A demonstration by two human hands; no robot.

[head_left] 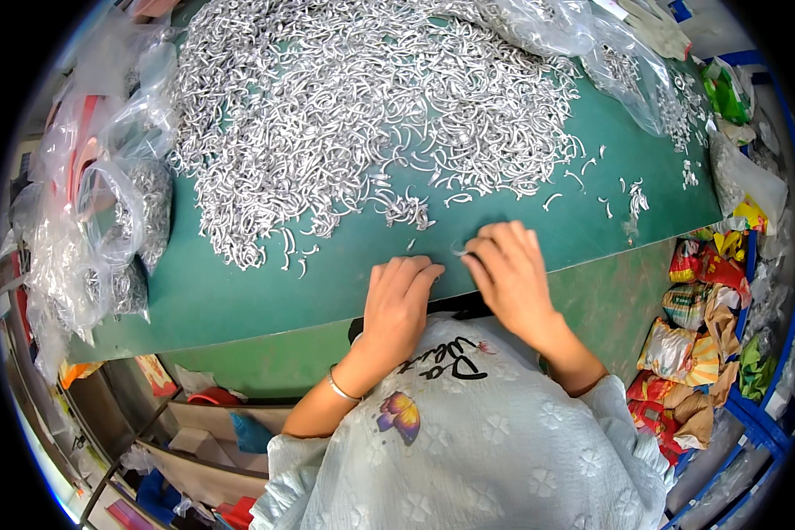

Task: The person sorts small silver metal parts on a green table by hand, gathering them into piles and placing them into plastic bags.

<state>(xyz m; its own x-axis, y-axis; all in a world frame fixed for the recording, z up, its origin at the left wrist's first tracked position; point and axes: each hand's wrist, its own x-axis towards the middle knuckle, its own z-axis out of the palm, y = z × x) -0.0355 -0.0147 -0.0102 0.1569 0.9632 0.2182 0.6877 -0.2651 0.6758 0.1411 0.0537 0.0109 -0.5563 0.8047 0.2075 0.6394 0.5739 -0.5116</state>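
A big heap of small curved silver metal pieces (327, 115) covers the far part of the green table (265, 305). Near the table's front edge, my left hand (397, 305) rests with its fingers bent and held together, the thumb against them. Whatever may be under those fingertips is hidden. Just to its right, my right hand (512, 276) pinches a small curved metal piece (459, 251) between thumb and fingers, close above the tabletop. A single loose piece (412, 244) lies beyond my left fingertips, and a small cluster (406, 210) sits farther out.
Clear plastic bags (146, 208) filled with metal pieces stand at the left edge. Another open bag (627, 75) lies at the far right, beside scattered small pieces (685, 110). A blue rack (760, 420) with colourful packages (676, 349) stands right of the table.
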